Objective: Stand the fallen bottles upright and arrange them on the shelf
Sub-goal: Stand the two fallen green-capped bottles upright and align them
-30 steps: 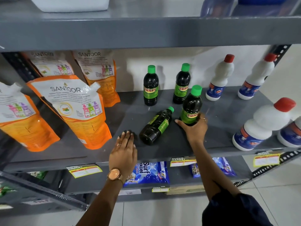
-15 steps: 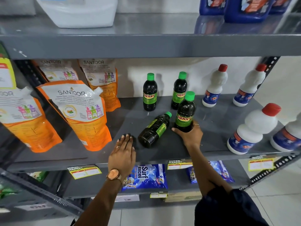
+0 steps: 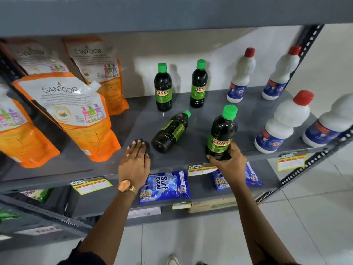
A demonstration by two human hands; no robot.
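We are seeing 4 dark bottles: 3 standing, 1 lying [image 3: 170,132]. Our right hand [image 3: 230,162] is gripping 1 upright bottle [image 3: 222,133]; our left hand [image 3: 134,165] is lying spread on the shelf [image 3: 193,150].

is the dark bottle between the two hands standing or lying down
Lying down. The fallen Sunny bottle rests on its side on the shelf, green cap pointing toward the back right, base toward the left hand, which isn't touching it.

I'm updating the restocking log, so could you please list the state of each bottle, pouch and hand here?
Held Sunny bottle: upright, gripped at base by right hand.
Fallen Sunny bottle: lying on its side.
Two rear Sunny bottles: upright.
White red-capped bottles: upright.
Santoor pouches: leaning.
Left hand: flat on shelf, empty.
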